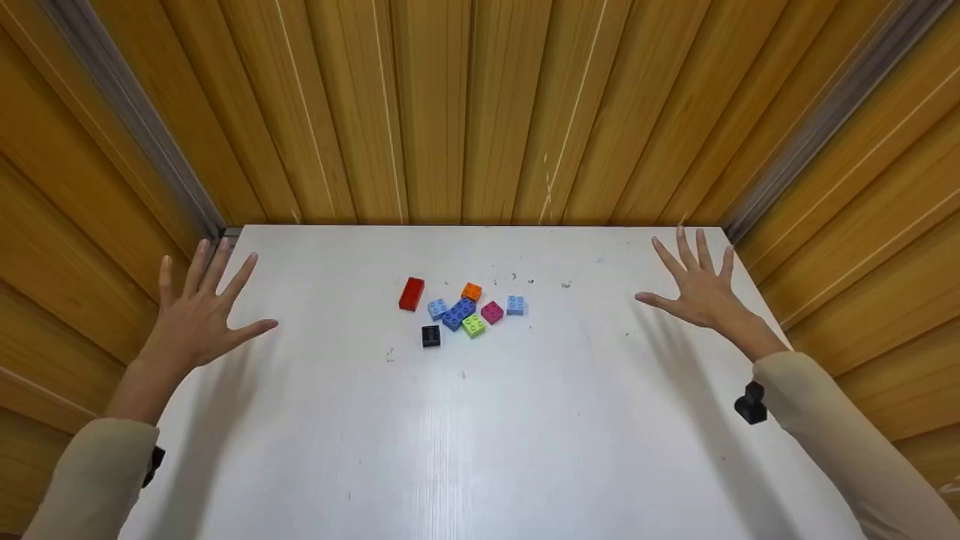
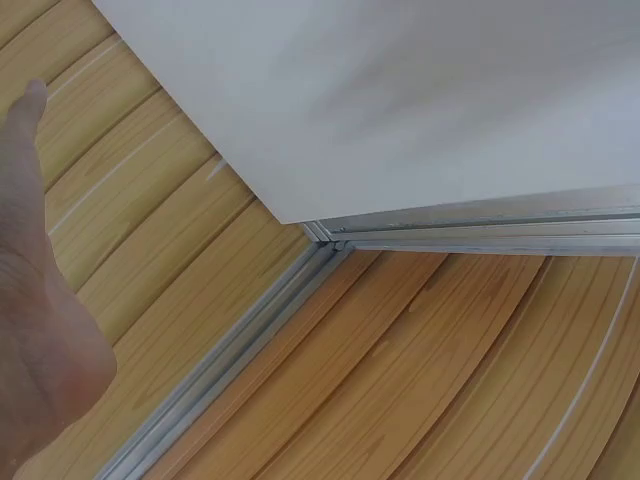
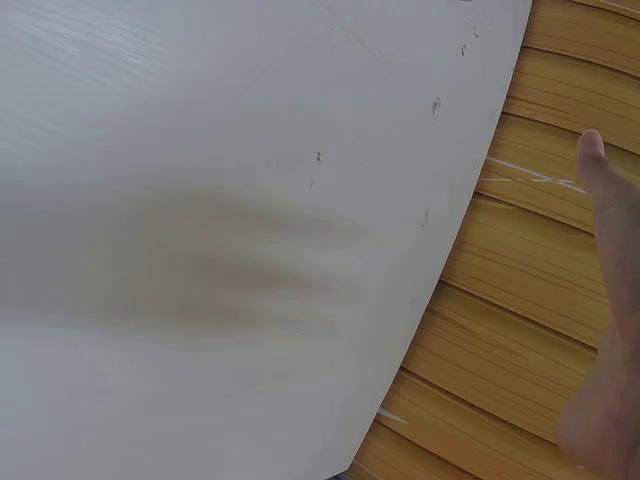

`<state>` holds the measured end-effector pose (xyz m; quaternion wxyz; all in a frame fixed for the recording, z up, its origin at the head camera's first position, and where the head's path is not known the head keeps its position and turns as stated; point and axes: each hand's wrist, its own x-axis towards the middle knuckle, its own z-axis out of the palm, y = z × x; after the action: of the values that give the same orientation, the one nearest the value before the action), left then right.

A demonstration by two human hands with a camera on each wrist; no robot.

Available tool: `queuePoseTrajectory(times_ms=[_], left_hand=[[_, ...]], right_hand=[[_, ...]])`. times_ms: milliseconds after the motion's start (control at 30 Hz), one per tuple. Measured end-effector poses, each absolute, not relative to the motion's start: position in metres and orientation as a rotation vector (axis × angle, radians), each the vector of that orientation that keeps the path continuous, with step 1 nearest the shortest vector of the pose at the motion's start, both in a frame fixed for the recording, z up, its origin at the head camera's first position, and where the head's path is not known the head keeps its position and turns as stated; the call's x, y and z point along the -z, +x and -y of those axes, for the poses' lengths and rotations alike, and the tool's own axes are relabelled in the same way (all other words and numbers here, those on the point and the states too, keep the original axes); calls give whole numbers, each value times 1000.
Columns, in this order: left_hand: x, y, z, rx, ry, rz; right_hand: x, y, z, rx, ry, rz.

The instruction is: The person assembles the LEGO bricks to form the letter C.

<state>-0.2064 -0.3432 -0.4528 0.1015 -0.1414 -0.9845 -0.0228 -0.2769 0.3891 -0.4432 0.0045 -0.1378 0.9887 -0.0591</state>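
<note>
In the head view my left hand [image 1: 196,322] is spread over the table's left edge, fingers straight, holding nothing. Over the far right part of the table, my right hand [image 1: 701,292] has its fingers fanned out too, with nothing in it. Between them lies a loose group of toy building bricks: a long red brick [image 1: 411,294], a black brick [image 1: 430,336], a long blue brick [image 1: 458,314], an orange brick [image 1: 471,292], a lime green brick [image 1: 473,325], a magenta brick [image 1: 492,312] and two light blue bricks, one at left [image 1: 437,309], the other at right [image 1: 515,305].
The bricks lie on a white table [image 1: 465,435] with small dark scuffs. Wood-patterned panels [image 1: 465,112] rise behind it and along both sides. Grey metal strips [image 1: 817,127] run down the corners. Each sleeve carries a small black device [image 1: 751,403] at the wrist.
</note>
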Motion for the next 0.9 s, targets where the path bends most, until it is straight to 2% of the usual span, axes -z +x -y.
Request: queuePoseTrajectory(times_ms=[167, 467, 900], left_hand=[[458, -197, 344, 90, -422, 2879], [462, -203, 334, 129, -436, 2889], [445, -244, 291, 190, -424, 2953]], right_hand=[[442, -285, -381, 222, -433, -3090], [448, -286, -374, 216, -471, -3062], [445, -273, -372, 265, -491, -3059]])
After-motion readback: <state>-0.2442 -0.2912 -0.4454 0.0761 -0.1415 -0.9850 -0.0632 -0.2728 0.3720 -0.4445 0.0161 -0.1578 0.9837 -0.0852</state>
